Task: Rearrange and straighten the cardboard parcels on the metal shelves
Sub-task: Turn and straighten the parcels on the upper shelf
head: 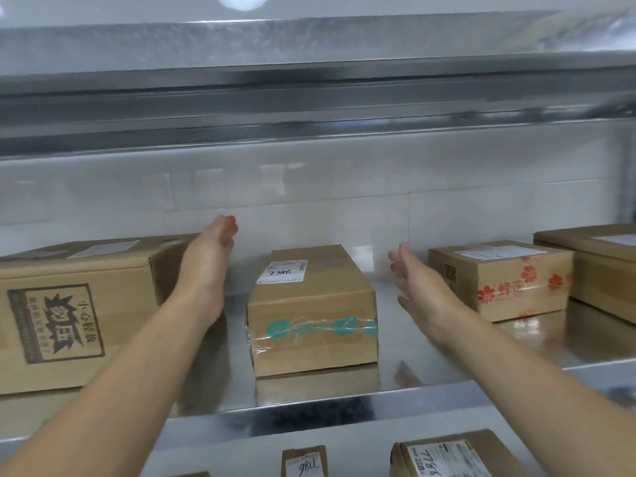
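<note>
Both hands reach in with fingers spread and holding nothing, the left hand (210, 263) and right hand (418, 284) flanking the middle parcel (311, 315) on the metal shelf (430, 349), so the next move is probably to close on its sides and square it.

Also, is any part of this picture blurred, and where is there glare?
Head view: the left hand and right hand are slightly motion-blurred; the upper shelf is smeared; glare on the shelf surface beside the red-flower box.
</note>
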Demonstrator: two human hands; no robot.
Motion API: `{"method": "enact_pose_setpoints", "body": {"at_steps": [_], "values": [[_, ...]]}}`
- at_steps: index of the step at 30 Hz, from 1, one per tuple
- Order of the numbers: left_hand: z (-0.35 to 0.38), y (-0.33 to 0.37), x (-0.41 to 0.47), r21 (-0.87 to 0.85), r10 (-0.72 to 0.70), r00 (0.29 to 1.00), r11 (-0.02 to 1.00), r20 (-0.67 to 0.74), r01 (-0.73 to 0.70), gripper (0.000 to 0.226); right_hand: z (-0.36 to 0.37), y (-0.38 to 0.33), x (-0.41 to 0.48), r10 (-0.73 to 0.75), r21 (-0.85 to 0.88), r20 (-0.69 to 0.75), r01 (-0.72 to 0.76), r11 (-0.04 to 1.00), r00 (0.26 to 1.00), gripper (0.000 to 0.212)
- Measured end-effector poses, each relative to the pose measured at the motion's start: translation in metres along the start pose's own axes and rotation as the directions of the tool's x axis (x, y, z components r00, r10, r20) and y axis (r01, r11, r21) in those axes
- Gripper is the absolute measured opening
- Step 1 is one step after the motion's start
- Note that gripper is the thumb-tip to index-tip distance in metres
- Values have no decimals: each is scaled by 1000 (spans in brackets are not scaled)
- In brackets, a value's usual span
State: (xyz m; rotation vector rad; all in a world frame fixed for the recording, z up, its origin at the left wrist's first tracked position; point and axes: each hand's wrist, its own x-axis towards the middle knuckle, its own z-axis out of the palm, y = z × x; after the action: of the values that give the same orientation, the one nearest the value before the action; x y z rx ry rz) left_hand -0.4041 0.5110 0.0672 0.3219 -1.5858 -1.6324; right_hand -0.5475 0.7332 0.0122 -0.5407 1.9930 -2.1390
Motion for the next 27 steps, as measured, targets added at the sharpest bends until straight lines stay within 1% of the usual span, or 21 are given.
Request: {"method": "enact_pose_setpoints", "body": {"at_steps": [3, 5, 9, 11, 13, 17, 21, 23, 24, 27], "values": [[34, 24, -3, 32, 90, 994, 995, 69, -92, 43, -29, -23, 11, -98, -70, -71, 93, 993, 993, 69], [65, 29, -7, 58, 102, 986, 992, 131, -110, 42, -55, -36, 19, -166, -141, -131, 147, 979, 977, 76], [138, 18, -17, 92, 42, 967, 994, 251, -67, 47, -116, -58, 30, -226, -233, -171, 184, 955, 959, 60], [177, 6, -22, 103, 8, 952, 994, 305, -42, 49, -149, -65, 35, -204, -266, -188, 150, 952, 961, 59], [207, -8, -26, 120, -40, 944, 993, 327, 0, 52, -176, -70, 39, -200, -294, -215, 132, 947, 956, 59], [267, -34, -34, 153, -170, 933, 980, 316, 126, 57, -236, -71, 50, -187, -319, -270, 95, 943, 945, 60], [303, -61, -40, 168, -241, 940, 964, 241, 204, 58, -275, -54, 66, -92, -246, -266, 25, 969, 960, 61], [313, -72, -43, 166, -257, 946, 960, 199, 226, 57, -280, -43, 74, -40, -200, -255, -12, 980, 966, 61], [320, -77, -46, 155, -267, 947, 958, 177, 240, 53, -282, -38, 77, -12, -184, -251, -35, 982, 968, 59], [336, -86, -59, 167, -340, 927, 935, 156, 314, 29, -280, -21, 81, 86, -117, -244, -117, 986, 966, 52]]}}
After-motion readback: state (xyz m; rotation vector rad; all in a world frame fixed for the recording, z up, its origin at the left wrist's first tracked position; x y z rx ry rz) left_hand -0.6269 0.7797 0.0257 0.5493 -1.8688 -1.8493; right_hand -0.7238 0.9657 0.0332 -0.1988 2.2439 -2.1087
